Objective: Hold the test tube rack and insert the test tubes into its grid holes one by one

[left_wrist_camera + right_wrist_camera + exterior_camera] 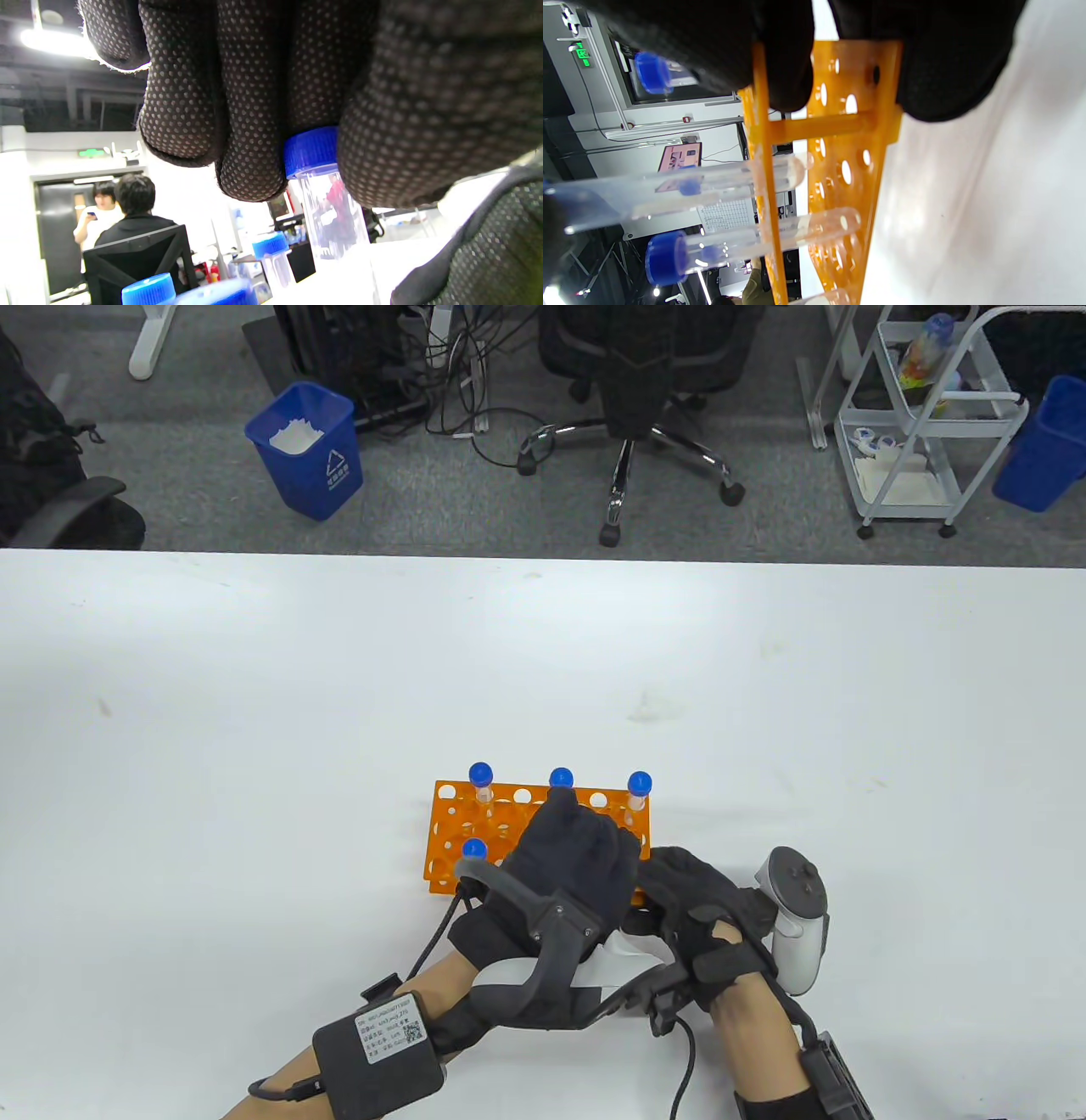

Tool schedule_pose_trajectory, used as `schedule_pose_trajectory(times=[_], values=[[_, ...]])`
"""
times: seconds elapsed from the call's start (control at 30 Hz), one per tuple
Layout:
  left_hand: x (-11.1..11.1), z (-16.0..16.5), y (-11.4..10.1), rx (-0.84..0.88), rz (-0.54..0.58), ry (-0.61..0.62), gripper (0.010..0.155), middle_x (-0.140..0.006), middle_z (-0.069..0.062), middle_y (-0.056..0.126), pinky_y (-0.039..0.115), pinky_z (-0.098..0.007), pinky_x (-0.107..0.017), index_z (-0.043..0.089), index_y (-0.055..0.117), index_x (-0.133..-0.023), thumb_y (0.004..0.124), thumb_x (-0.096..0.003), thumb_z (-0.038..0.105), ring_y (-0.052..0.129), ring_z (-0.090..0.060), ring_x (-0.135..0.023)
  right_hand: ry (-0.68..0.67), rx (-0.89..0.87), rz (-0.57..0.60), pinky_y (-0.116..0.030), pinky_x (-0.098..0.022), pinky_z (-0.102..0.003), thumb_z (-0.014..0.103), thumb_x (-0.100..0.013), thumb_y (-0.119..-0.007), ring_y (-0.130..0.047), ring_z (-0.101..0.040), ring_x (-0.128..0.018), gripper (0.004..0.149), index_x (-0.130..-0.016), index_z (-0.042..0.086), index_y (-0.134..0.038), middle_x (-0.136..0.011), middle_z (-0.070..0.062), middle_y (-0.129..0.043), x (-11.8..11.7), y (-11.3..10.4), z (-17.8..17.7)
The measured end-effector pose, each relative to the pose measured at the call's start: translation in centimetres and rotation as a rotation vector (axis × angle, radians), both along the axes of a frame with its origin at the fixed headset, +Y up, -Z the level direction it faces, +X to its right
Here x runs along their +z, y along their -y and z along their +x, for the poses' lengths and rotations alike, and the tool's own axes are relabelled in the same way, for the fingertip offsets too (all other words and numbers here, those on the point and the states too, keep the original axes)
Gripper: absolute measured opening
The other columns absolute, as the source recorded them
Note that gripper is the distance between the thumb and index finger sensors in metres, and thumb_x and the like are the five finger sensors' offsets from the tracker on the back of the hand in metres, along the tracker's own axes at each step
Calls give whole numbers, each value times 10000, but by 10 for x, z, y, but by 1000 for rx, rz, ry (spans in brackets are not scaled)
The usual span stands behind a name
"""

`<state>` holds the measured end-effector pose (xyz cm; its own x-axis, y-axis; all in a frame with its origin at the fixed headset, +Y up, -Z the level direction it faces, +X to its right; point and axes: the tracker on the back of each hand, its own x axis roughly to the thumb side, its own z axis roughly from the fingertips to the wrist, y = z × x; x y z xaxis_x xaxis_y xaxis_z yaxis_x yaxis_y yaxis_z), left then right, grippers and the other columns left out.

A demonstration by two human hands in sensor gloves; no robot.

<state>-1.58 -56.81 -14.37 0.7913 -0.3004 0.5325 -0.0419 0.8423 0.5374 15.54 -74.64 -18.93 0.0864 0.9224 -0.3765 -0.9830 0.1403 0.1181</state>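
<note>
The orange test tube rack stands on the white table near the front edge. Three blue-capped tubes stand in its far row and one in its near left corner. My left hand reaches over the rack and pinches a clear tube by its blue cap. In the right wrist view that tube's rounded end sits through a hole in the rack's top plate. My right hand grips the rack's near right end, fingers and thumb on either side.
Beyond the table's far edge stand a blue bin, an office chair, a white wire cart and a second blue bin. The left hand's tracker and the right hand's white tracker sit over the near table.
</note>
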Motion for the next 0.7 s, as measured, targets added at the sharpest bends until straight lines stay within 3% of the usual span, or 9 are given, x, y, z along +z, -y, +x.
schedule_pose_trajectory(times=[0.07,0.1,0.13,0.17,0.37,0.7], values=[[1,3,2,-31,15,-9,460,-594,-226,1131,734,-500,-635,287,1075,-575,1145,-138,415,1092,-224,-608,-4,-4,2,-833,-424,-601,332,-440,-782,-772,-583,-722,423,-756,51,-803,-974,-399,-570,0,0,0],[3,4,3,-42,21,-18,454,-610,-215,1127,717,-510,-645,282,1074,-579,1108,-174,487,1067,-234,-643,-6,-5,3,-833,-424,-601,330,-439,-783,-772,-584,-721,424,-756,50,-803,-974,-400,-570,0,0,0],[3,5,4,-52,29,-22,466,-624,-208,1124,708,-516,-651,283,1071,-580,1144,-135,402,1038,-244,-683,-7,-5,5,-833,-424,-601,330,-440,-782,-771,-584,-723,422,-755,50,-803,-974,-400,-569,0,0,-1],[4,7,5,-78,34,-31,455,-660,-208,1108,700,-520,-657,288,1066,-584,1103,-176,485,1007,-253,-728,-8,-6,7,-834,-424,-601,329,-439,-782,-771,-584,-723,422,-755,50,-804,-975,-399,-569,0,-1,-1],[8,12,9,-152,83,-60,502,-885,-174,970,660,-542,-686,214,1078,-587,1090,-181,509,867,-317,-888,-9,-18,14,-835,-424,-600,328,-439,-781,-770,-584,-723,424,-756,47,-802,-975,-400,-568,1,-1,0],[14,21,15,-244,125,-55,493,-1004,-223,828,626,-576,-708,241,1076,-620,1085,-198,495,787,-399,-958,-8,-30,23,-837,-423,-598,331,-440,-781,-771,-584,-723,425,-756,49,-801,-974,-400,-569,1,-2,0]])
